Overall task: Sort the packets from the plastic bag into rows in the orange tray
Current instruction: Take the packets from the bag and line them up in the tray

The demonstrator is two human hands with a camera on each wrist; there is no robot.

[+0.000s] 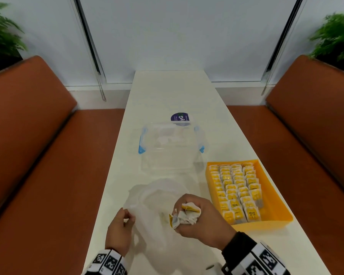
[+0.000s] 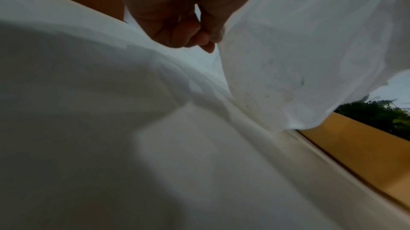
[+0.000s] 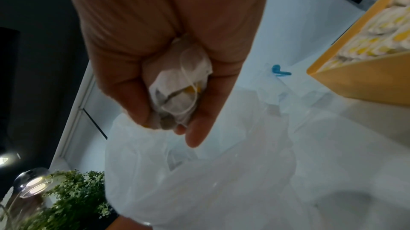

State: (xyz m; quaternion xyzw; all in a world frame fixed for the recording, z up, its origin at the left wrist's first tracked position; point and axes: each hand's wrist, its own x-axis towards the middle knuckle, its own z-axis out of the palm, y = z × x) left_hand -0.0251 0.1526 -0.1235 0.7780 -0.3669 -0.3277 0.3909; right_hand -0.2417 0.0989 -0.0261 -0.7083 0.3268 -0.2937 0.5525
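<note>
Your right hand [image 1: 199, 221] is closed around a bunch of packets [image 1: 184, 216], white with yellow, and holds them above the plastic bag [image 1: 153, 207]. In the right wrist view the fingers [image 3: 124, 69] and thumb wrap the crumpled packets [image 3: 179, 90], and a thin string lies over them. Your left hand [image 1: 119, 229] pinches the edge of the bag between thumb and fingers, at the bag's left side. The bag lies on the white table [image 1: 167, 92] in front of you. The orange tray [image 1: 270, 197] stands to the right of the bag, and rows of packets [image 1: 236, 191] fill most of it. Behind the bag is a clear box [image 1: 167, 147] with blue clips.
</note>
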